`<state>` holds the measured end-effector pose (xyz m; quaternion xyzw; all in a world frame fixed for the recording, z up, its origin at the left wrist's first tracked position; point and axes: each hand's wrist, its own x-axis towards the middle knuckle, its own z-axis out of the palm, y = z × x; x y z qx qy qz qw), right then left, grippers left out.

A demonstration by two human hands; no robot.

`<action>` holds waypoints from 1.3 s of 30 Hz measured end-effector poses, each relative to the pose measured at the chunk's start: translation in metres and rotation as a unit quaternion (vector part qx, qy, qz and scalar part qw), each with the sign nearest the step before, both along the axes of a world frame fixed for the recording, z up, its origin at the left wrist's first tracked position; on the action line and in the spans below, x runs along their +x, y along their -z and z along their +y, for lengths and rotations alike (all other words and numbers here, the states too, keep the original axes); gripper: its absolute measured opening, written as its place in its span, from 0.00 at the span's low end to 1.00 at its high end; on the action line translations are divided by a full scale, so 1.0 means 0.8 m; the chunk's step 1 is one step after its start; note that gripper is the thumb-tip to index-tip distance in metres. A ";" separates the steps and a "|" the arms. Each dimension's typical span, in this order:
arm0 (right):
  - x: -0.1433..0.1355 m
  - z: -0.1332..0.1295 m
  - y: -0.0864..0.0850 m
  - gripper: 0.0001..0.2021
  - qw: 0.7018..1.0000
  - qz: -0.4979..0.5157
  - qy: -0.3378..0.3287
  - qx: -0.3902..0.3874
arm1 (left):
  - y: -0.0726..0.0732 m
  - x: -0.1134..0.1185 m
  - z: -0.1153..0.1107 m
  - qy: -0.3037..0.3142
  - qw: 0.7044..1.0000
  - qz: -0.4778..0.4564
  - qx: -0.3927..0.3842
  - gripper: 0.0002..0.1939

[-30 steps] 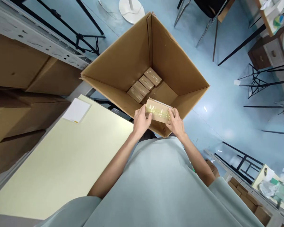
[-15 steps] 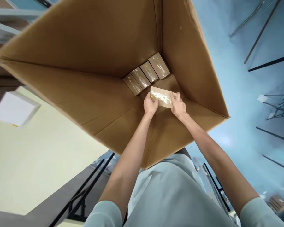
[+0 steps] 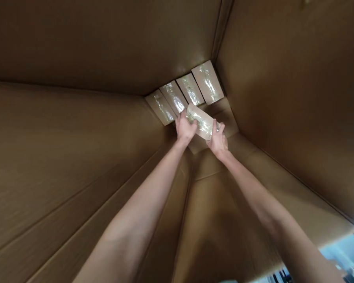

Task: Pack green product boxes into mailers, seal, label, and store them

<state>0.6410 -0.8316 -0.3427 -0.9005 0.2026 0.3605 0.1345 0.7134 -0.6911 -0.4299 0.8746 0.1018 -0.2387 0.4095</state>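
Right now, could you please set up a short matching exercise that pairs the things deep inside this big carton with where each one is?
Things:
1. left hand
2. right hand
3. held packet
4. four taped packets

Places:
A. in a row along the far wall of the big carton, reaching its far right corner
B. gripped at both ends, above the carton floor
C. on the held packet's end nearer the row
D. on the held packet's near end, toward the right wall

Pairs: 1-C, 2-D, 3-B, 4-A
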 end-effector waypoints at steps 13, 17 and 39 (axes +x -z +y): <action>0.152 0.042 0.241 0.56 0.988 -0.087 0.107 0.067 | 0.173 0.233 0.012 0.156 0.986 -0.051 -0.018 0.39; 0.163 0.043 0.240 0.44 0.992 -0.107 0.044 0.045 | 0.174 0.214 0.016 0.153 0.987 -0.038 -0.030 0.40; 0.195 -0.072 0.323 0.67 0.991 -0.048 0.061 -0.105 | 0.175 0.139 -0.020 -0.007 0.996 -0.082 -0.018 0.58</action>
